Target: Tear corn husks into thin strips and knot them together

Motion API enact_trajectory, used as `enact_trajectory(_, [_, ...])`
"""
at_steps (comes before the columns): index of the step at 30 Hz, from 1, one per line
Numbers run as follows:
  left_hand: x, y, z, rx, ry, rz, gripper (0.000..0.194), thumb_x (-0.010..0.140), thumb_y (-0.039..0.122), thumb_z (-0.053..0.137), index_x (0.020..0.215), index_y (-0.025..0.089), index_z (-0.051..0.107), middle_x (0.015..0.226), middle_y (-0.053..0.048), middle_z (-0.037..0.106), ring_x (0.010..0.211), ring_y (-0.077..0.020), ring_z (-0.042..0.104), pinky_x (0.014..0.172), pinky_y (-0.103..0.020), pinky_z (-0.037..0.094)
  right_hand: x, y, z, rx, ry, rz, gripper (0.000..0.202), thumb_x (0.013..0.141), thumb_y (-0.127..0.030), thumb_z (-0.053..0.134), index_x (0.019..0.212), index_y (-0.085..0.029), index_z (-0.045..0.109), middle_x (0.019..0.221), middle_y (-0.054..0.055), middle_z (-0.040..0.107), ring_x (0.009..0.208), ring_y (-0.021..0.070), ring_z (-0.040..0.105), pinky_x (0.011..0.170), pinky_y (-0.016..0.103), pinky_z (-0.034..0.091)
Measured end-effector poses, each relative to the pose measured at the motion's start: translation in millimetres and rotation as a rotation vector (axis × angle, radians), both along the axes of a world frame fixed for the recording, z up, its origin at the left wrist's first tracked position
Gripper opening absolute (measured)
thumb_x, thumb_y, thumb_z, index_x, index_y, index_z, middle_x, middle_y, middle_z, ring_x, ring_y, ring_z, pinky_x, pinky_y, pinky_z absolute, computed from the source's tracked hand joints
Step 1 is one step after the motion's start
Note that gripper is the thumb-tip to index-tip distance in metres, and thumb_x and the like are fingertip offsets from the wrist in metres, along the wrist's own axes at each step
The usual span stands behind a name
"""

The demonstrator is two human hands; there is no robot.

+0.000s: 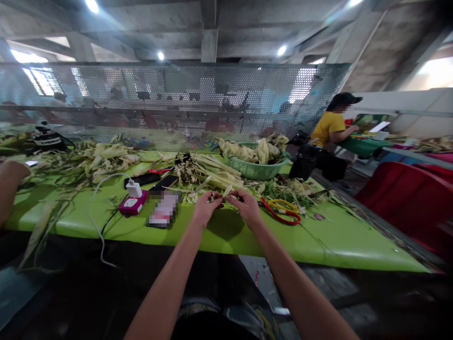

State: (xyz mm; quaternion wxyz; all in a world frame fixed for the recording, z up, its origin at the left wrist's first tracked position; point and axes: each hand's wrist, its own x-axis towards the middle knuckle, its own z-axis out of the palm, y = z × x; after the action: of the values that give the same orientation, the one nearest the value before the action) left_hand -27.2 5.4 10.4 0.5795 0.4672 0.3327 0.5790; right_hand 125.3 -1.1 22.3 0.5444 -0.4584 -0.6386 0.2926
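Note:
Both my hands meet over the green table (300,245), near its front edge. Between my left hand (206,208) and my right hand (246,204) is a pale strip of dried corn husk (227,191). The fingers of each hand are pinched on it from its own side. Just behind my hands lies a heap of corn husks (212,170). Scissors with red and yellow handles (283,211) rest to the right of my right hand. A phone (164,208) lies to the left of my left hand.
Behind the heap stands a green basket (256,169) of husks. A purple power adapter (132,203) with a white cable sits at left, beside a dark phone (163,183). Another person's arm (12,184) reaches in at far left. A person in yellow (327,127) works at right, beyond a red chair (403,203).

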Motion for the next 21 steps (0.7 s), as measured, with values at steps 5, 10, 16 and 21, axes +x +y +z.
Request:
enact_trajectory(5, [0.8,-2.5,2.0,-0.012,0.079,0.002,0.027,0.056,0.03,0.08,0.074,0.015,0.066,0.065,0.002,0.062,0.056,-0.0084,0.053,0.059,-0.022,0.044,-2.7,-2.3,2.0,-0.13,0.126,0.054,0.031,0.067,-0.049,0.07,0.074,-0.02,0.064,0.063,-0.001,0.058,0.056,0.0134,0.049,0.053,0.026,0.04])
enact_trajectory(10, [-0.5,-1.7,1.6,-0.073,0.078,-0.022,0.028,0.056,0.03,0.08,0.075,0.015,0.065,0.064,0.002,0.063,0.053,-0.008,0.053,0.057,-0.021,0.042,-3.0,-4.1,2.5,-0.134,0.133,0.045,0.032,0.067,-0.05,0.07,0.072,-0.02,0.063,0.057,-0.004,0.053,0.049,0.0108,0.042,0.046,0.024,0.033])
enact_trajectory(16, [-2.1,-4.2,3.8,-0.098,0.065,-0.036,0.031,0.057,0.036,0.08,0.075,0.015,0.065,0.058,0.002,0.06,0.051,-0.0083,0.052,0.054,-0.021,0.04,-1.0,-3.1,1.4,-0.186,0.143,0.079,0.033,0.067,-0.047,0.073,0.083,-0.018,0.066,0.061,-0.003,0.057,0.049,0.01,0.043,0.046,0.023,0.033])
enact_trajectory(21, [-0.3,-6.7,7.0,-0.041,0.081,-0.014,0.034,0.054,0.037,0.081,0.074,0.014,0.066,0.063,0.001,0.063,0.054,-0.0083,0.052,0.057,-0.021,0.04,-1.3,-2.0,1.1,-0.153,0.169,0.098,0.032,0.065,-0.046,0.074,0.074,-0.018,0.063,0.062,-0.003,0.059,0.055,0.0122,0.049,0.052,0.024,0.037])
